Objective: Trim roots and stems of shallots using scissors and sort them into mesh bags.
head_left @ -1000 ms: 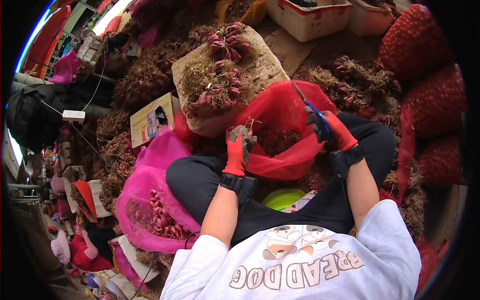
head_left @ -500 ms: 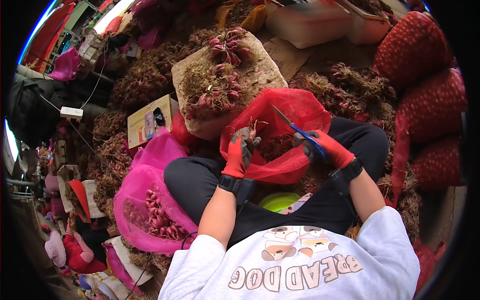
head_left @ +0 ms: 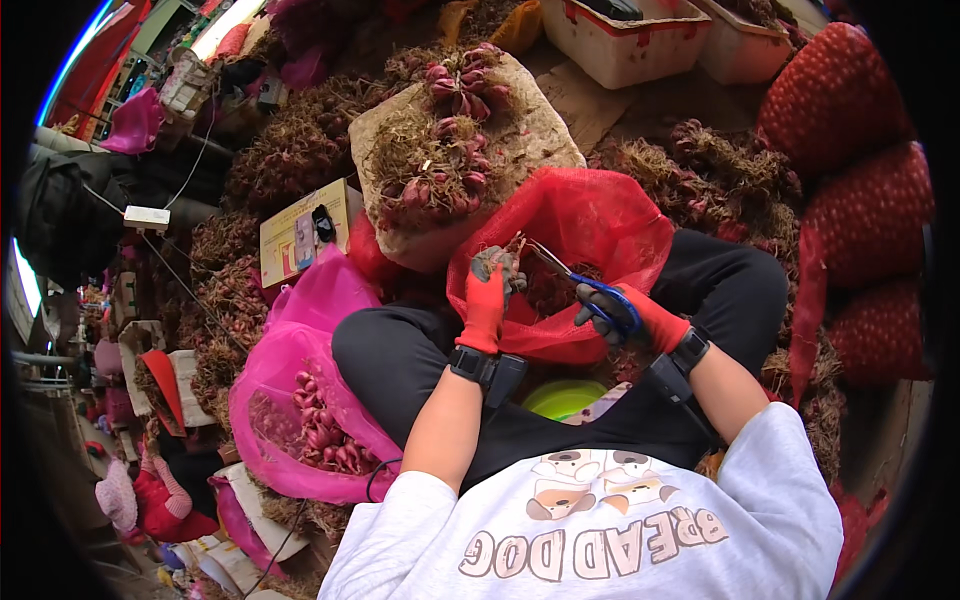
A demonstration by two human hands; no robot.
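Observation:
My left hand, in a red and grey glove, is closed on a shallot, mostly hidden by the fingers. Its dry stem sticks up past the fingertips. In my gloved right hand are scissors with blue handles. Their blades point up and left, with the tips beside the stem; I cannot tell whether they touch it. Both hands are over a red mesh bag with its mouth spread wide, shallots lying inside. Beyond it, bunches of shallots with dry tops lie on a pale foam block.
A pink mesh bag holding shallots lies left of my knee. A cardboard box stands beyond it. Full red mesh sacks are stacked at the right. Heaps of dried shallots surround the block. White tubs stand at the back.
My right hand has moved left, bringing the scissors from apart to beside the stem at my left hand. The blurred tub at the back now shows sharply.

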